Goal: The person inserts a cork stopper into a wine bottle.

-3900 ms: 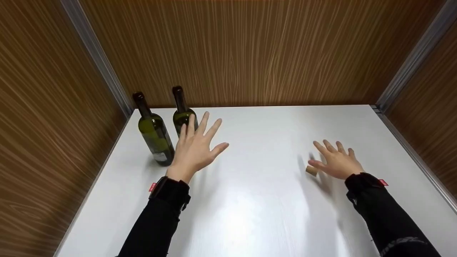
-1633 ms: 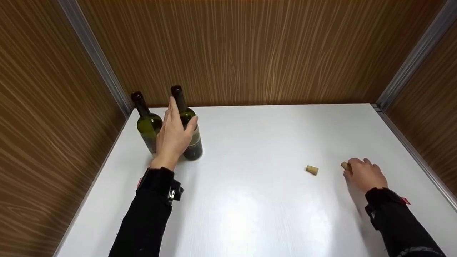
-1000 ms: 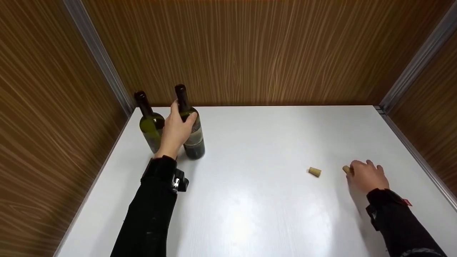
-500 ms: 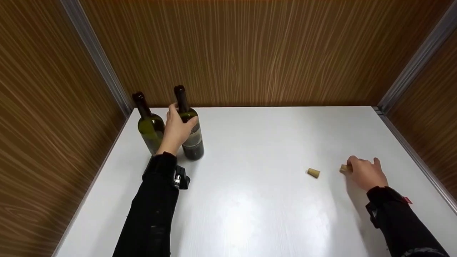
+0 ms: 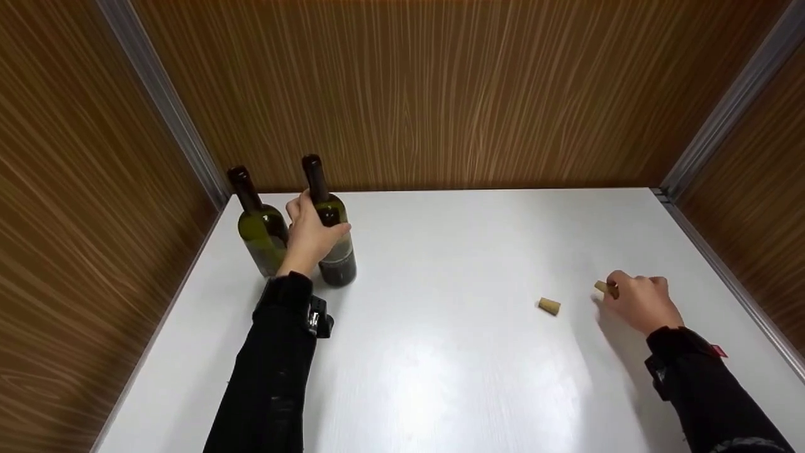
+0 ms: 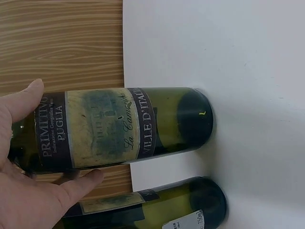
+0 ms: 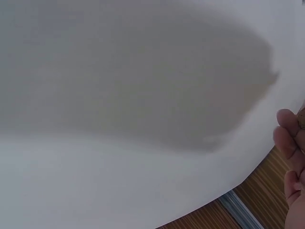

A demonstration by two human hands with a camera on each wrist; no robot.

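Your right hand (image 5: 638, 301) has lifted a cork (image 5: 605, 288), pinched in its fingertips, above the counter (image 5: 453, 352); your left hand (image 5: 308, 234) grips the labelled bottle (image 5: 330, 226) standing far-left.

The head camera sits high and looks forward and down over the whole white table (image 5: 440, 352), from the near edge to the wooden wall (image 5: 440, 94) at the back. The left wrist camera is very close and turned sideways, so the bottle with the label (image 6: 119, 126) lies across its picture. Both views share that bottle (image 5: 330, 233) and the second bottle (image 5: 259, 229) beside it. The right wrist camera is close too, facing bare table (image 7: 119, 95) and its edge, also in the head view.
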